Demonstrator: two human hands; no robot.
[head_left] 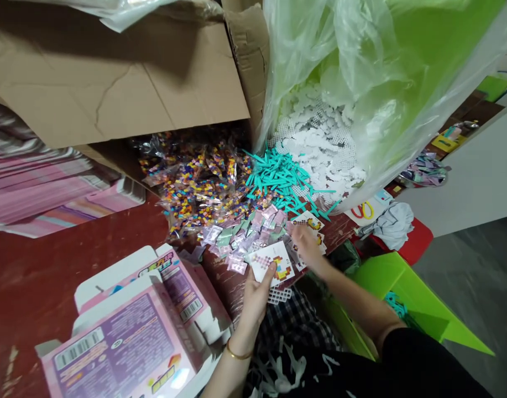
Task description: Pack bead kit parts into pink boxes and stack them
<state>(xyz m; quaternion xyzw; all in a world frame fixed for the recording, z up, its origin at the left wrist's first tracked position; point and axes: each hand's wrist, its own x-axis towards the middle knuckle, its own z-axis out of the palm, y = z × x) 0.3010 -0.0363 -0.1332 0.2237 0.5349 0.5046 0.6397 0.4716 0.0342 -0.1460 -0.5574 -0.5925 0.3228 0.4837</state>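
My left hand [255, 296] holds a white pattern card [272, 260] with a pixel picture, thumb on top. A white grid pegboard [279, 296] sticks out below the card. To the right, my right hand [307, 246] is at a stack of similar printed cards [315, 221] by the table edge, fingers curled and slightly blurred; anything in them is hidden. Just beyond both hands lies a heap of small pink and green sachets [240, 235]. Teal pointed sticks [280, 177] are piled behind it.
Bags of colourful beads [207, 182] spill from a cardboard box [124, 77]. White pegboards [319, 143] fill a plastic-lined green bin [427, 55]. Open pink boxes [124, 342] stand at the left front, with stacked pink sheets [50, 171] behind. A green bin [423, 298] is at lower right.
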